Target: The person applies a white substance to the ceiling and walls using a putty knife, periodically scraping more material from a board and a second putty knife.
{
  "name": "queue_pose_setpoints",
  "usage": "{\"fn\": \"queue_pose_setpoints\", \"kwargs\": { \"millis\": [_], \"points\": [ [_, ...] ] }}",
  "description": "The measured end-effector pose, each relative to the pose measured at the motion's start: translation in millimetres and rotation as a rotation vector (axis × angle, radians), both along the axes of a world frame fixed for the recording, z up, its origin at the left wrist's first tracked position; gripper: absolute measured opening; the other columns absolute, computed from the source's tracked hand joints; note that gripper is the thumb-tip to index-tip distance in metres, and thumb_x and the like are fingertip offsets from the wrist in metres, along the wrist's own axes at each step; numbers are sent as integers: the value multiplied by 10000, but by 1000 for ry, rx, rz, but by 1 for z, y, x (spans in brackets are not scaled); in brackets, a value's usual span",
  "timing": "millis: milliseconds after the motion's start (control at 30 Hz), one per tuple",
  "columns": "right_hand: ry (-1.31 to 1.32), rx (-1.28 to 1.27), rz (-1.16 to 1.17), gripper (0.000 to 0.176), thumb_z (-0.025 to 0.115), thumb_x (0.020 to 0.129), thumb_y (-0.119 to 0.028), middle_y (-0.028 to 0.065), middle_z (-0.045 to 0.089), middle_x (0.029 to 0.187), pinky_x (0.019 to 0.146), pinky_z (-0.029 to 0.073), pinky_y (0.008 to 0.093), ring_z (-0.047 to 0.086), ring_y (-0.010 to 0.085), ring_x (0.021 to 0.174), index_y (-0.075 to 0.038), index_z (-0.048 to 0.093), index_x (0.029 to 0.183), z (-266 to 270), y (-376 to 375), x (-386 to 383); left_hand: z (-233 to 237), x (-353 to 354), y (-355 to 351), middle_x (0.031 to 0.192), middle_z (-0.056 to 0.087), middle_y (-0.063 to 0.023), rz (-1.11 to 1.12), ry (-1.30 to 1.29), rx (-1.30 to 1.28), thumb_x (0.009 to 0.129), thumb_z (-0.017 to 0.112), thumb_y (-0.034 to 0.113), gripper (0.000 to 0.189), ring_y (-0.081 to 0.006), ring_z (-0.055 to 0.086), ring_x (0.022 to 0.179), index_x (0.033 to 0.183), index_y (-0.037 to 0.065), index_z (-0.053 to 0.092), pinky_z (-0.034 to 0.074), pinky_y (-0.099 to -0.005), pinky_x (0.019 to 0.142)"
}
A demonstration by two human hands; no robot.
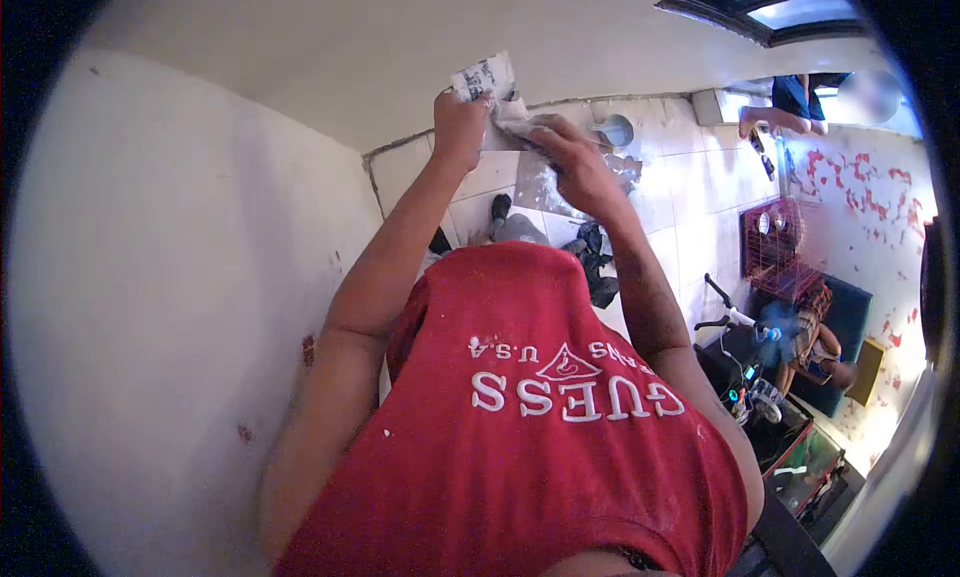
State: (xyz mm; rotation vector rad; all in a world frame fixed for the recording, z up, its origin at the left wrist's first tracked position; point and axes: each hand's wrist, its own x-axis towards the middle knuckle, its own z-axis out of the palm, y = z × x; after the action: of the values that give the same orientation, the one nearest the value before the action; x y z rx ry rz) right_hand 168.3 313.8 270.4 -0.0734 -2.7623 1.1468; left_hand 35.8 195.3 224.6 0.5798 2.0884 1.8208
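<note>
Ahead of my chest, my left hand (461, 132) is closed around a flat white piece with dark print (484, 76), smeared with pale paste. Close beside it, my right hand (580, 169) grips a flat scraper (512, 118) coated with whitish paste, its edge right at the printed piece. The scraper's handle is hidden in my fingers. Both hands are raised near the pale wall (380, 47), above the tiled floor.
Below lie a paste-spotted grey board (540, 185), a grey container (613, 130) and a black bag (598, 267). To the right are a red wire cage (780, 239), handlebars (738, 317) and two people, one seated low (808, 345), another higher up (790, 117).
</note>
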Motion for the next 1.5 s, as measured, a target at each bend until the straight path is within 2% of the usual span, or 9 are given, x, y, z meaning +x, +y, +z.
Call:
{"fn": "queue_pose_setpoints", "kwargs": {
  "millis": [233, 667, 767, 867, 1100, 1200, 1267, 1333, 1500],
  "points": [
    [-91, -2, 435, 563, 454, 499, 44, 142, 501, 1054, 906, 340, 356, 440, 311, 1023, -61, 505, 1050, 0, 25, 7, -5, -2, 10, 650, 566, -65, 280, -485, 87, 698, 546, 96, 117, -140, 527, 568, 759, -1, 568, 413, -300, 494],
    [40, -1844, 56, 516, 452, 649, -27, 141, 519, 1028, 810, 442, 382, 523, 227, 934, -5, 382, 1160, -25, 129, 0, -84, 49, -65, 782, 555, -104, 344, -241, 199, 668, 519, 50, 185, -235, 537, 707, 847, 62, 564, 428, -328, 614],
    [126, -1687, 72, 497, 438, 649, -36, 140, 504, 1064, 807, 428, 423, 515, 256, 937, -1, 403, 1143, -121, 157, -210, -237, -124, -59, 765, 557, -140, 308, -147, 39, 650, 517, 41, 192, -301, 533, 745, 832, 49, 577, 415, -367, 641],
    [268, -1621, 206, 499, 434, 651, -38, 142, 488, 1100, 809, 421, 442, 510, 276, 945, 3, 398, 1147, -62, 118, -177, -204, -58, -102, 741, 556, -160, 260, 162, -211, 635, 512, 29, 198, -338, 525, 763, 822, 42, 576, 410, -393, 664],
    [755, -1078, -114, 640, 464, 625, -23, 128, 459, 1110, 820, 393, 278, 470, 199, 989, -22, 281, 1238, 64, 105, -135, -125, -35, -178, 702, 537, -159, 322, -612, 353, 534, 559, 75, 211, -353, 510, 712, 739, 30, 537, 405, -416, 661],
    [787, -909, -190, 647, 412, 575, 37, 103, 478, 1058, 810, 403, 277, 479, 182, 953, -17, 313, 1212, 82, 106, -135, -86, -38, -213, 708, 540, -156, 121, 817, -398, 508, 569, 73, 267, -337, 514, 733, 769, 26, 545, 404, -434, 673],
    [821, -901, -123, 612, 412, 568, 56, 90, 493, 1023, 796, 409, 274, 488, 178, 933, -14, 351, 1173, 90, 99, -138, -115, -44, -240, 727, 545, -160, 210, 353, -215, 518, 563, 59, 271, -335, 516, 748, 787, 22, 551, 415, -405, 665],
    [854, -765, -211, 564, 423, 576, 63, 75, 505, 985, 777, 416, 278, 496, 176, 914, -17, 385, 1133, 99, 89, -147, -101, -37, -249, 788, 559, -172, 183, 961, -532, 517, 565, 50, 302, -336, 518, 780, 817, 19, 560, 423, -363, 673],
    [992, 145, -524, 499, 437, 588, 75, 142, 487, 986, 771, 409, 342, 496, 252, 907, 29, 390, 1083, 124, 94, -192, -102, -27, -247, 794, 557, -176, 167, 850, -776, 504, 556, 49, 310, -349, 513, 788, 812, 12, 557, 416, -371, 688]
  ]
}}
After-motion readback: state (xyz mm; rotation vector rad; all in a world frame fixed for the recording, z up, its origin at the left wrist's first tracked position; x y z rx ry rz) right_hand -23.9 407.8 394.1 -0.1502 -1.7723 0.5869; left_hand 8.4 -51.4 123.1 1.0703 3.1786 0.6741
